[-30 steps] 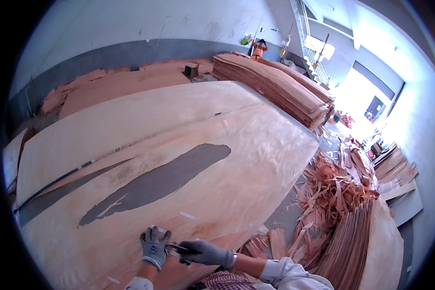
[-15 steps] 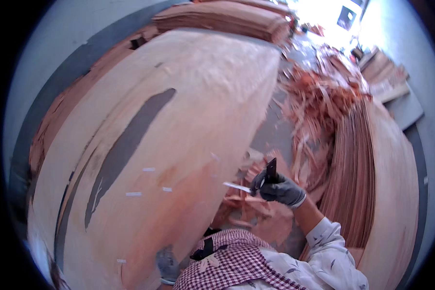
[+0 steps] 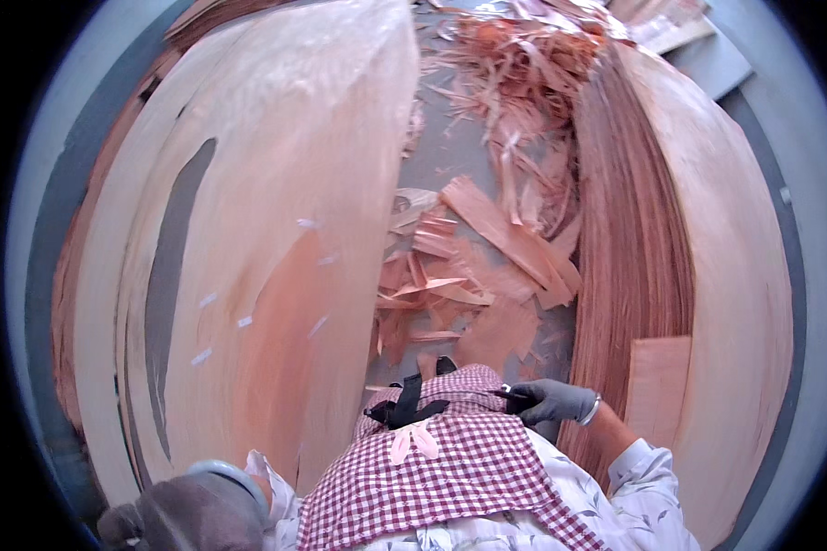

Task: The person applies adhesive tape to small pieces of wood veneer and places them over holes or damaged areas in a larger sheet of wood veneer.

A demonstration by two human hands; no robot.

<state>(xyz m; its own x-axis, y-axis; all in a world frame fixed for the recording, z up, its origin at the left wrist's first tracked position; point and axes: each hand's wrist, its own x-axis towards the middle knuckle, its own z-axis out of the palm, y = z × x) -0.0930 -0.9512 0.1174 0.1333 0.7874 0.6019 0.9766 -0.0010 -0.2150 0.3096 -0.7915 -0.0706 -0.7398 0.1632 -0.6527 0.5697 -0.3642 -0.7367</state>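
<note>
My left hand (image 3: 188, 511), in a dark grey glove with a pale bangle at the wrist, is low at the left, over the near end of a large pale wood veneer sheet (image 3: 340, 174); blur and the frame edge hide how its fingers lie. A long grey gap runs through the sheet, and several small white strips (image 3: 244, 321) lie on it. My right hand (image 3: 560, 402), also grey-gloved, is by the right side of my checked apron (image 3: 450, 459), closed around a slim black tool (image 3: 515, 395) that is mostly hidden.
A tall stack of veneer (image 3: 629, 211) stands at the right, a small rectangular piece (image 3: 659, 381) at its near end. Torn scraps (image 3: 478, 248) cover much of the floor between sheet and stack, with a shredded heap (image 3: 524, 64) farther off. A grey wall edges the left.
My right hand has come down and back to the apron; the white strip seen beside it no longer shows. My left hand has moved left. The view has turned downward and right.
</note>
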